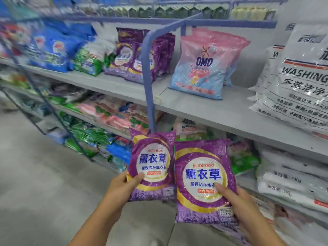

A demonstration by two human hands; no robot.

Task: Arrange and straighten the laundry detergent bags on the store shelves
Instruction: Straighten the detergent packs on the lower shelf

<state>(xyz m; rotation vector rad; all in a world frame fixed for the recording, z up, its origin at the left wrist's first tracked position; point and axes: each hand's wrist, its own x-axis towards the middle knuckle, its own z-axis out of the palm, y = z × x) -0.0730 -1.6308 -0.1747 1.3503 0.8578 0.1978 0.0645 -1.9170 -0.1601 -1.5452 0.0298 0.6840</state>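
Left hand point(122, 183) gripping one purple detergent bag point(152, 166), right hand point(241, 201) gripping another purple bag point(204, 180), side by side, upright, near the shelf point(204, 107) holding matching purple bags point(134, 55) and a pink bag point(204, 63).

Bright, even light is washing over the scene, seemingly from overhead, leaving only faint shadows under the shelf point(204, 107) boards. Glare is glinting off the glossy purple bags point(204, 180) in front. Motion blur is smearing the left side and top rows, while wide-angle distortion is bending the blue upright post point(148, 89) and the edges
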